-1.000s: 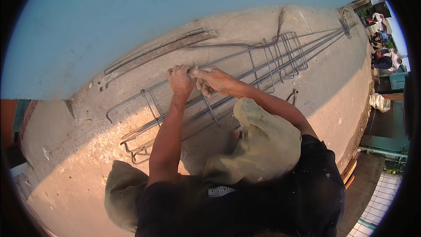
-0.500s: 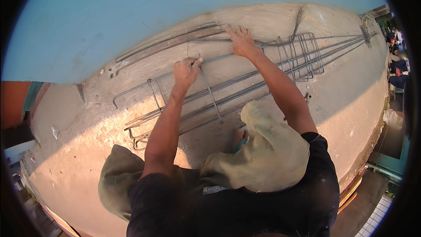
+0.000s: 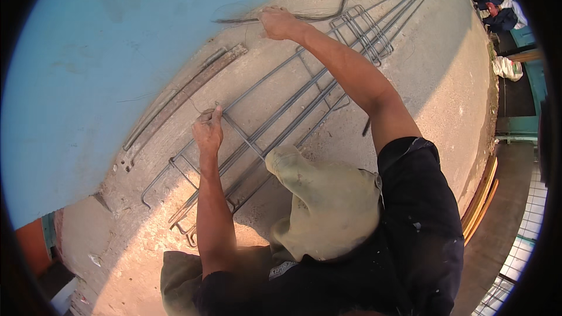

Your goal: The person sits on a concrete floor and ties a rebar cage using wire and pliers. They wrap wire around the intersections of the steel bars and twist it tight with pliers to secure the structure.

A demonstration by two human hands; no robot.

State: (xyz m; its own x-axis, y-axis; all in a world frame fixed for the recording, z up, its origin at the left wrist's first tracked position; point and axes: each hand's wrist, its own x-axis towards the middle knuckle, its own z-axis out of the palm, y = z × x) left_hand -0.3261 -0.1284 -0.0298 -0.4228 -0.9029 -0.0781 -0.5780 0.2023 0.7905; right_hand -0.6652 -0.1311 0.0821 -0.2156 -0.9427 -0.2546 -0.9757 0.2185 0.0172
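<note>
A long cage of steel reinforcing bars (image 3: 281,111) lies slantwise on the concrete before me. My left hand (image 3: 208,130) is closed at the far long bar, fingers pinched around the corner where a rectangular stirrup (image 3: 243,134) meets it. A fine wire shows beside those fingers. Farther off, my right hand (image 3: 278,23) is closed over a bundle of thin dark tie wire (image 3: 323,17), whose ends stick out on both sides. Its fingertips are partly hidden. Several more stirrups (image 3: 366,35) stand grouped on the bars to the right of that hand.
Two rusty metal lengths (image 3: 187,90) lie beyond the cage at left, along a blue surface (image 3: 117,52). My bent knee (image 3: 328,199) is close to the near bars. At the right are a white sack (image 3: 507,68), yellow strips (image 3: 481,199) and people (image 3: 500,9) at the far edge.
My view has turned, so the cage slants more steeply. My right hand has moved away from the rusty lengths, and the wire bundle has shifted with it. My left hand stays at the stirrup corner.
</note>
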